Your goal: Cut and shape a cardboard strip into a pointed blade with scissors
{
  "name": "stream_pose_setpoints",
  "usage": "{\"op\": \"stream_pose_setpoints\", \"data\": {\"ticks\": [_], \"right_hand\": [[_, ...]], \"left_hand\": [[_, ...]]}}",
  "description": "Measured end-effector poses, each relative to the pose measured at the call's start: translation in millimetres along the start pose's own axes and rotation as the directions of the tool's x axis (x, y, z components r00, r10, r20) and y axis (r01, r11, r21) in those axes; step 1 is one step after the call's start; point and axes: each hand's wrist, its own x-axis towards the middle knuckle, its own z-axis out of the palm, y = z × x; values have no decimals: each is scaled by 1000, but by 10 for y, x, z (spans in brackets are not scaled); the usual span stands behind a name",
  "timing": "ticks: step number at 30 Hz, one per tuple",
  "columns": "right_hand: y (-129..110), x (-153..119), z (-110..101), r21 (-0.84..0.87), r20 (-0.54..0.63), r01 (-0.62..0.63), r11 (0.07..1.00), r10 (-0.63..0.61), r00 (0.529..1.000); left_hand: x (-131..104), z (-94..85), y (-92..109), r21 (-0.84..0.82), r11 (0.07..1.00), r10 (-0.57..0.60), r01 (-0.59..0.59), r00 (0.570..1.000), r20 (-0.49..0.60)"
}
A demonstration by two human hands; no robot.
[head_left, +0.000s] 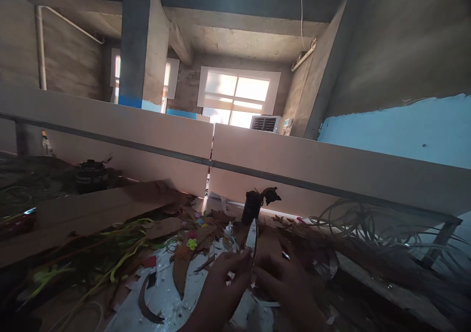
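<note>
A narrow, pointed strip (252,235), pale on its face with a dark edge, stands upright between my hands. My left hand (226,280) pinches its lower left side. My right hand (281,278) is closed at its lower right edge, where the fingertips lie in shadow. Just beyond the tip is a dark cylindrical container (252,207). A small white squeeze bottle (228,230) stands left of the strip. On the white work surface (200,280) lie a curved brown strip (147,302) and a brown leaf-shaped piece (181,273).
Yellow-green cords (127,256) and cardboard (110,207) cover the left side. A dark jar-like object (91,175) stands farther back. Loose coils of clear tubing (353,224) lie at right. A pale partition (294,170) with a metal rail closes the far side.
</note>
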Motion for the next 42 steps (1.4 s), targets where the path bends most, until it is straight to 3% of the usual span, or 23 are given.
{"op": "stream_pose_setpoints", "data": {"ticks": [5, 17, 27, 36, 42], "right_hand": [[-10, -4, -5, -2, 28, -26, 1000, 26, 999], [-59, -26, -1, 174, 245, -153, 973, 107, 964], [-9, 6, -5, 133, 175, -127, 983, 102, 979], [37, 9, -9, 11, 89, -34, 999, 33, 995], [-50, -18, -6, 111, 190, -115, 987, 92, 977]], "left_hand": [[-4, 4, -31, 2, 1000, -5, 5, 1000, 5], [-4, -8, 4, -19, 999, -29, 30, 998, 50], [-27, -28, 94, -44, 997, -60, 64, 995, 82], [-19, 8, 35, -116, 991, -65, 74, 995, 80], [-28, 18, 46, -125, 989, -69, 75, 996, 50]]}}
